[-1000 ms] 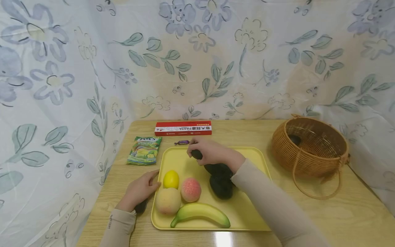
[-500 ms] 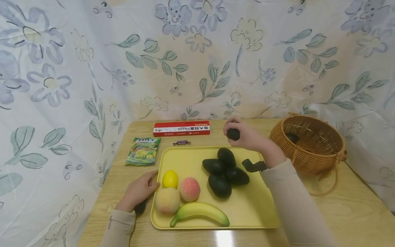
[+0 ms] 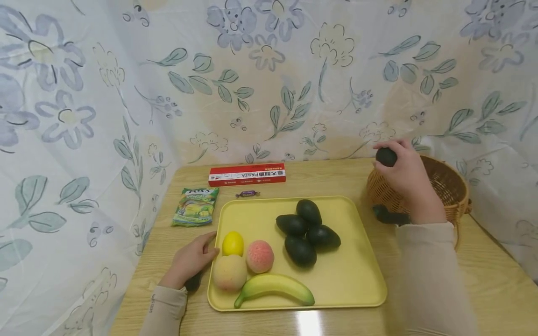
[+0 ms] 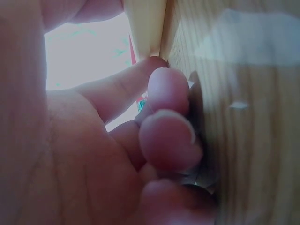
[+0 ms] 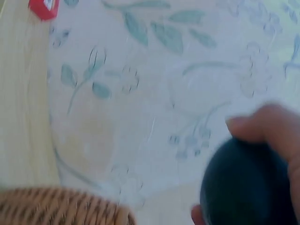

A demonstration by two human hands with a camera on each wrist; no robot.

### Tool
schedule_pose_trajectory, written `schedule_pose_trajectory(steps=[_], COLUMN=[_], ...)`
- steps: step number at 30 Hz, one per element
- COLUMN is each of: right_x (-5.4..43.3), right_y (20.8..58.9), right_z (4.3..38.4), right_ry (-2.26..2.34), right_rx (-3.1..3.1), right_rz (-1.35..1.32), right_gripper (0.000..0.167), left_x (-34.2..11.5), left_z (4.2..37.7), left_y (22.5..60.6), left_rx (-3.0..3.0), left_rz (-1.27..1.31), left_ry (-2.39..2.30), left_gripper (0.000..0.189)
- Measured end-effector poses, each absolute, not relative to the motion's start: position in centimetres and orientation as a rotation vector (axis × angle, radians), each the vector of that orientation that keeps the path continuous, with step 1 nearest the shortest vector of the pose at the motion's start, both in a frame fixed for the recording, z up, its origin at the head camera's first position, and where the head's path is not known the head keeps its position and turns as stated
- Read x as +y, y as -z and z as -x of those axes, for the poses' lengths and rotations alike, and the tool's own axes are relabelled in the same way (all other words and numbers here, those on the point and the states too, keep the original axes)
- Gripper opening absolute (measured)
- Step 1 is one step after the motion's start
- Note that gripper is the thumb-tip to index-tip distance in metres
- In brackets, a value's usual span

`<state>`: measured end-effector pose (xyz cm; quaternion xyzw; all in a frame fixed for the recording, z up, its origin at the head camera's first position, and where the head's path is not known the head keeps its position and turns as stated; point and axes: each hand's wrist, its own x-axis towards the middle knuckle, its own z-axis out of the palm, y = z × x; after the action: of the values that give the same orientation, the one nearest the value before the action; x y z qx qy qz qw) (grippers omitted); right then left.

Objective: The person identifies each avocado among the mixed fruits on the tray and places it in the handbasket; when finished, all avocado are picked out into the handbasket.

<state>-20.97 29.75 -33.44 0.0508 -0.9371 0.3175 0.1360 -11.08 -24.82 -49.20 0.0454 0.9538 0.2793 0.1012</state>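
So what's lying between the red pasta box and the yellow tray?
In the head view, a small purple wrapped candy lies on the table between the pasta box and the tray.

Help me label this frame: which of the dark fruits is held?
The dark fruit gripped by the right hand; the other four in view lie together on the yellow tray.

Tray (image 3: 344, 280): plain pale yellow. On tray: lemon (image 3: 233, 243) bright yellow; speckled peach (image 3: 260, 256) pink; larger peach (image 3: 230, 271) cream-yellow, faint blush; banana (image 3: 275, 288) yellow-green; four avocados (image 3: 300, 252) blackish green. Beyond tray's far right corner: raised avocado (image 3: 386, 157), likewise blackish green. Behind tray: box (image 3: 247, 174) red, white band; candy (image 3: 248, 193) purple. Left of tray: packet (image 3: 195, 206) green and yellow. Right of tray: basket (image 3: 375, 189), tan-brown weave. Under tray: table (image 3: 332, 179), light wood grain.
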Motion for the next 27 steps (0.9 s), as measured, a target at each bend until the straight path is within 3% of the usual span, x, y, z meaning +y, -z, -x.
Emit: schedule_pose_trajectory(steps=[7,17,21,27], right_x=[33.4,35.8,35.4,31.7], right_y=[34.5,36.0,36.8,37.6], right_z=[20.8,20.3,20.2,19.7], right_ry=[-0.876,-0.804,-0.779,-0.778], right_rx=[-2.715,-2.859,-2.831,-2.677], right_rz=[0.245,0.334,0.296,0.09], right_gripper=[0.07,0.086,0.079,0.049], left_x=[-25.0,-24.9,-24.8,-25.0], left_z=[11.1,11.3,11.3,11.3], left_y=[49.3,49.5,49.6,49.5], left_rx=[2.812,2.824,2.826,2.833], left_rz=[-0.117,-0.153,-0.152,-0.147], left_ry=[-0.829,-0.842,-0.839,-0.836], left_gripper=[0.058,0.056,0.055,0.056])
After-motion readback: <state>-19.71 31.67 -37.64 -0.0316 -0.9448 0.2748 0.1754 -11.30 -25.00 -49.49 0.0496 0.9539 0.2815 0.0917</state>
